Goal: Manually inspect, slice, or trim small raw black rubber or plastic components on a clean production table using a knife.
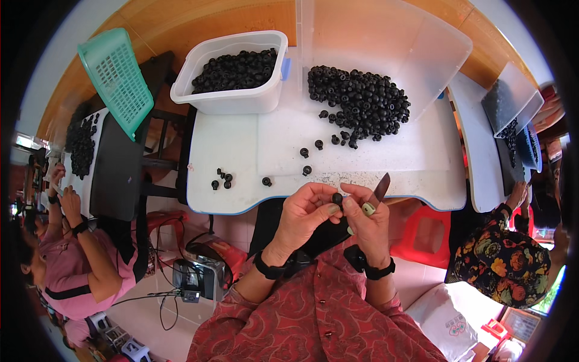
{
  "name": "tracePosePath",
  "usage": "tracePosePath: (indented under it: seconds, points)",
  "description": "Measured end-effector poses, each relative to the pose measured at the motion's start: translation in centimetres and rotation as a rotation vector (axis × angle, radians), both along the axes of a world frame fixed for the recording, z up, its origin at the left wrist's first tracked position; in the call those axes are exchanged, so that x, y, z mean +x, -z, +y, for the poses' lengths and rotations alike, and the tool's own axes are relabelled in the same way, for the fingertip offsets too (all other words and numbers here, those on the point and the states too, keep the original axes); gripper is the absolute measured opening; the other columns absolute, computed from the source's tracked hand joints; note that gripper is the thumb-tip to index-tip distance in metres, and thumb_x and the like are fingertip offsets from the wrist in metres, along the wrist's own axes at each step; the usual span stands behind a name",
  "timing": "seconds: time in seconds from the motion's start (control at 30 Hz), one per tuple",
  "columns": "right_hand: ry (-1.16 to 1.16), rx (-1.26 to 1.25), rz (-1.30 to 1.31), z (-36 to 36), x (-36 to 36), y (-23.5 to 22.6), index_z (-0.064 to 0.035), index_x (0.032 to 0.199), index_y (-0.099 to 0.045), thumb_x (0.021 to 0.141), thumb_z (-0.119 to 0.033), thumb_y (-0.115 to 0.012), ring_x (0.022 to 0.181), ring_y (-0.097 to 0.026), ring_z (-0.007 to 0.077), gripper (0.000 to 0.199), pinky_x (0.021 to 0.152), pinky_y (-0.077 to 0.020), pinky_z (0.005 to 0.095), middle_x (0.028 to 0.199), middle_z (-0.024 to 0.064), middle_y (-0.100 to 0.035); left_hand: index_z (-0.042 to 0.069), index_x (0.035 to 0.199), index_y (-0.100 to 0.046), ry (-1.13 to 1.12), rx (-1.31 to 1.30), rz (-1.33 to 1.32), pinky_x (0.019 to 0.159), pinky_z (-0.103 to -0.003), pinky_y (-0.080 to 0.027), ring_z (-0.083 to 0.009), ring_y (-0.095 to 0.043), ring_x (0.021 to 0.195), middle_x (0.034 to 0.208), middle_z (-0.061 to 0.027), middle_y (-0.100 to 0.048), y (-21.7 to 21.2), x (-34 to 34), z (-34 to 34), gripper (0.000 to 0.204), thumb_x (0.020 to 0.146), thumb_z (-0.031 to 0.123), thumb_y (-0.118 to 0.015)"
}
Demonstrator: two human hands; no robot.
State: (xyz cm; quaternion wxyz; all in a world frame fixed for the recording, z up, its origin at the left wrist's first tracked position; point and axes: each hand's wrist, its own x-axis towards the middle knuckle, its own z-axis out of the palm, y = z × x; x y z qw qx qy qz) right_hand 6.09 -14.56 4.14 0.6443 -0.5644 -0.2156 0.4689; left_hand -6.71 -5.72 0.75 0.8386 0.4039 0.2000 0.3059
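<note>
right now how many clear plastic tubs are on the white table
2: one tub at back left, full of black pieces; one tipped on its side at back right, spilling its pile.

White worktable (229,151) on a pale tiled floor (145,314) (daylit). Wooden surface (199,21) lies behind; red plastic stool (428,232) stands beneath.
</note>
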Motion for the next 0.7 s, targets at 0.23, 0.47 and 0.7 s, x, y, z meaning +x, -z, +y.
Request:
tracePosePath:
  seconds: [0.23,0.47,0.7]
  points:
    - [-0.021,0.044,-0.124,0.8,-0.3,0.02,0.0012,0.108,-0.065,0.09,-0.003,-0.064,0.075,-0.059,0.0074,0.019,0.07,-0.046,0.0196,0.085,0.0037,-0.065,-0.003,0.112,-0.058,-0.014,0.075,0.042,0.072,-0.024,-0.055,-0.0127,-0.064,0.08,0.097,-0.0094,-0.066,-0.05,-0.23,0.61,0.022,0.09,-0.001,-0.061]
    - [0.002,0.126,-0.288,0.89,-0.09,0.55,-0.001,0.101,-0.066,0.087,0.001,-0.066,0.075,-0.056,0.0078,0.014,0.068,-0.0441,0.0198,0.086,0.004,-0.06,-0.003,0.116,-0.06,-0.003,-0.109,-0.025,0.073,-0.025,-0.055,-0.014,-0.065,0.08,0.099,-0.01,-0.066,-0.14,-0.22,0.44,0.026,0.09,-0.002,-0.059]
    - [-0.017,0.168,-0.304,0.95,-0.33,0.2,-0.001,0.094,-0.062,0.087,0.002,-0.065,0.074,-0.057,0.0083,0.008,0.068,-0.0444,0.0202,0.084,0.0039,-0.059,-0.003,0.116,-0.06,-0.019,-0.129,-0.098,0.075,-0.025,-0.054,-0.0137,-0.063,0.079,0.097,-0.0088,-0.066,0.3,-0.08,0.45,0.028,0.089,-0.001,-0.062]
